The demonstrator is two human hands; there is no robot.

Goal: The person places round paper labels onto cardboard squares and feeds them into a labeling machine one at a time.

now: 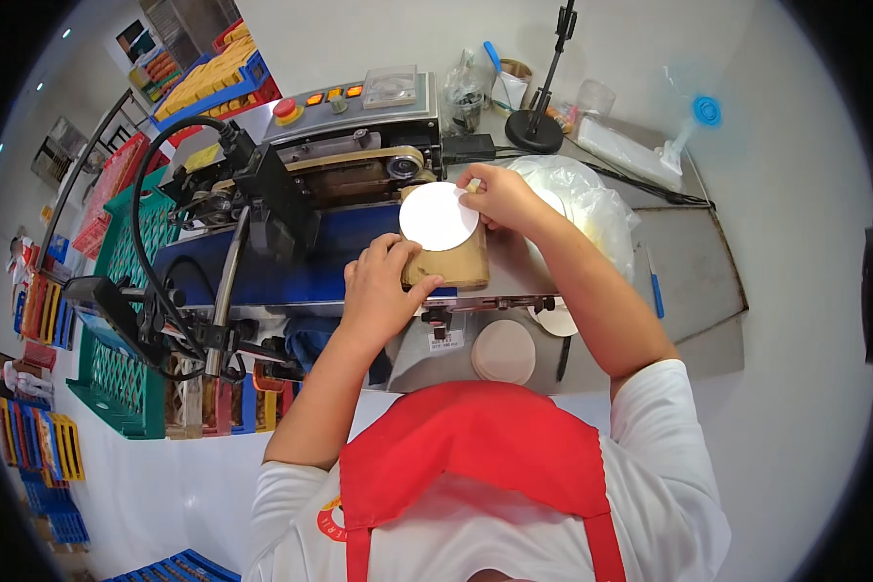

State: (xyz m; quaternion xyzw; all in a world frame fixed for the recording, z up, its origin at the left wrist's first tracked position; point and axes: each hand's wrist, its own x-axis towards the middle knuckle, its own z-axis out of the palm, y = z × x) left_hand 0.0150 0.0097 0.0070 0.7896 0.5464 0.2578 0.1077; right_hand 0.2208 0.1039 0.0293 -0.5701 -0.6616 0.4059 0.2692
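Observation:
A white round disc (439, 216) lies on a tan rectangular block (455, 269) at the right end of a machine's blue conveyor belt (356, 251). My right hand (491, 193) pinches the disc's upper right edge between thumb and fingers. My left hand (387, 280) rests at the block's left side, its fingers spread and its thumb at the lower edge; it grips nothing that I can make out. A stack of pale round discs (504, 351) lies on the metal table below the belt, near a partly hidden white disc (557, 320). More white discs show beside a clear plastic bag (589, 211).
A camera-like device on a metal post (229, 284) stands over the belt at left. Behind are the machine's control panel (349, 98) and a black stand (535, 131). A blue-handled knife (656, 291) lies at right. Green crates (116, 378) stand at left.

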